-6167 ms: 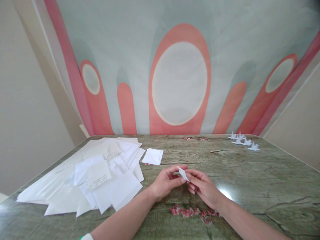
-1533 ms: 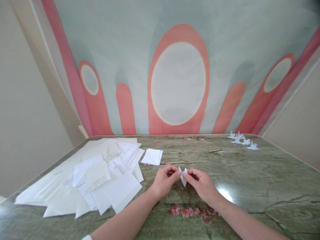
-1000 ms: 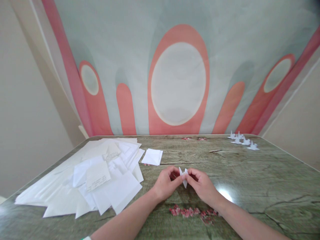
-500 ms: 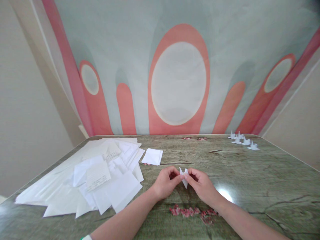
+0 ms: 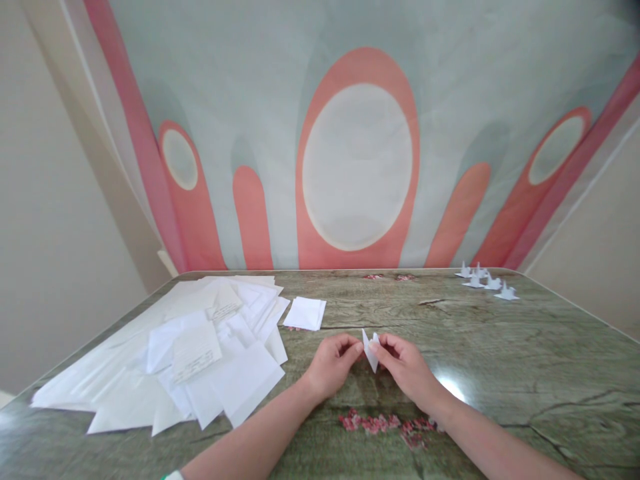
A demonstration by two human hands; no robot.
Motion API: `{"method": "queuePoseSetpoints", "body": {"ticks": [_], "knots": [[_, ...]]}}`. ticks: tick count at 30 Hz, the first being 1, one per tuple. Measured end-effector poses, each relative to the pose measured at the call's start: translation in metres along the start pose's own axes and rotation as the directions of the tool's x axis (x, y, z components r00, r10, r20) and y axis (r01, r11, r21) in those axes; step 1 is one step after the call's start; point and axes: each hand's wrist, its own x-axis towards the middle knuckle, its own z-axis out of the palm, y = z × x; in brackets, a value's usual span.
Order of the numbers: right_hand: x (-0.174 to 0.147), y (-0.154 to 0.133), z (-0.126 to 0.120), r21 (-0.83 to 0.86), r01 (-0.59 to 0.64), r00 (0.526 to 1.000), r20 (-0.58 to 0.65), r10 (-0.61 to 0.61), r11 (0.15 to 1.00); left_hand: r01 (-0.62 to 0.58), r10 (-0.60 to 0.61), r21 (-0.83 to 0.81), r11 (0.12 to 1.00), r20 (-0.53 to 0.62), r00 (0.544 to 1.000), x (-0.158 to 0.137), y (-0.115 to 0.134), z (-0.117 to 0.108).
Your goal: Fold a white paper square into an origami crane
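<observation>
Shifted since half a second ago: small folded white paper [image 5: 369, 355], slightly toward 1 o'clock.
Paper's place: over the green-brown wood-grain table [image 5: 525, 360].
Right hand [image 5: 407, 370]: at its 3 o'clock, grip clamped on it.
Left hand [image 5: 329, 365]: at its 9 o'clock; cannot tell whether this grip touches.
10 o'clock: white square paper stack [image 5: 304, 314].
2 o'clock: white paper birds [image 5: 493, 284].
</observation>
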Motion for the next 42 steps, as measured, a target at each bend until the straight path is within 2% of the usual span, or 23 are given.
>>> {"method": "queuePoseSetpoints", "body": {"ticks": [6, 10, 15, 19, 26, 31, 38, 42], "knots": [[-0.002, 0.001, 0.000, -0.029, 0.022, 1.000, 0.003, -0.022, 0.999, -0.015, 0.014, 0.031, 0.999, 0.033, 0.999, -0.001, 0.003, 0.000], [-0.003, -0.002, 0.003, -0.011, 0.022, 1.000, 0.022, -0.021, 1.000, -0.030, 0.030, 0.105, 0.994, 0.000, 1.000, -0.003, 0.005, 0.002], [-0.003, -0.002, 0.004, -0.001, 0.025, 0.999, 0.024, -0.025, 1.000, -0.012, 0.015, 0.056, 0.998, -0.051, 0.999, -0.003, 0.002, -0.001], [-0.002, 0.000, -0.001, -0.067, 0.039, 0.999, -0.001, -0.039, 0.997, -0.012, 0.012, 0.020, 1.000, -0.028, 1.000, -0.002, 0.000, -0.002], [-0.001, 0.001, -0.003, -0.128, 0.050, 0.998, -0.021, -0.053, 0.991, -0.011, 0.013, 0.052, 0.999, -0.037, 0.999, -0.002, -0.001, 0.000], [0.000, 0.003, -0.002, -0.138, 0.032, 0.999, 0.014, -0.030, 0.990, -0.017, 0.022, 0.057, 0.998, -0.077, 0.997, -0.001, -0.003, -0.001], [0.001, 0.003, -0.006, -0.222, 0.061, 0.998, 0.027, -0.056, 0.973, -0.016, 0.017, 0.017, 1.000, -0.098, 0.995, 0.001, -0.006, 0.000], [0.001, 0.003, -0.006, -0.208, 0.033, 0.999, -0.009, -0.036, 0.978, -0.102, 0.082, -0.132, 0.986, -0.145, 0.986, 0.001, -0.005, 0.000]]}}
